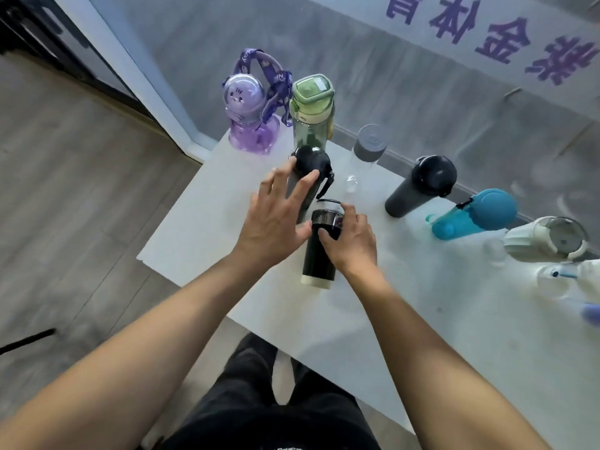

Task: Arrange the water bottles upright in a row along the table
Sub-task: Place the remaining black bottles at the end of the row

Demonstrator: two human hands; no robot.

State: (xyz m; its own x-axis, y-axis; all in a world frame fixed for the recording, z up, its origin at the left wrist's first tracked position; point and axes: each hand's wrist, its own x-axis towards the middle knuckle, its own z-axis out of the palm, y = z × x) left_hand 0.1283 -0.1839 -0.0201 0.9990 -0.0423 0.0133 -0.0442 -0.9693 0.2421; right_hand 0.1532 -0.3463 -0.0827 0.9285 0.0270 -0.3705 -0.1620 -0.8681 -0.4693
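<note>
The black bottle (319, 251), glossy-lidded with a pale base, is standing upright near the middle of the white counter (201, 222). The right hand (352, 241) is gripping its lid, while the left hand (276, 219) is spreading its fingers wide against a grey bottle (305, 177) just behind it. Farther behind, purple (248, 115) and green (311, 108) bottles are standing by the grey wall (389, 76). Wood flooring (65, 190) is lying beyond the counter.

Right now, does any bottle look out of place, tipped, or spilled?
No spill or damage shows. One oddity: the black bottle with the pale base, gripped by the right hand, stands nearer the front edge than the purple bottle and green bottle along the back.
</note>
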